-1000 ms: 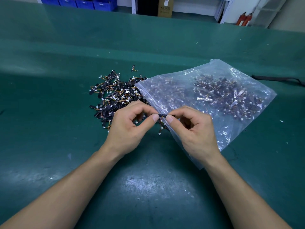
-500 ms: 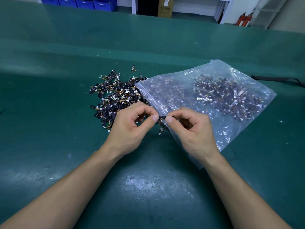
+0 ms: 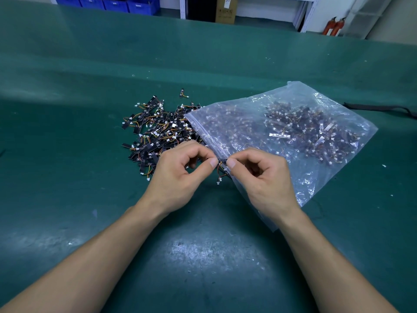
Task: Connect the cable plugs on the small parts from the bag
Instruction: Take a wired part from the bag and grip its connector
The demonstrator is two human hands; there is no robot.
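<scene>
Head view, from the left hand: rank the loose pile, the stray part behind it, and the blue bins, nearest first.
1. Loose pile: just beyond the left hand, which pinches the held part.
2. Stray part: alone past the pile's far edge.
3. Blue bins: beyond the table's far edge, at the back left.

My fingers (image 3: pixel 213 163) pinch a matt black strip (image 3: pixel 222 159); the crinkled clear plastic bag (image 3: pixel 293 114) shines glossy on the scuffed green tabletop (image 3: pixel 203 256).
</scene>
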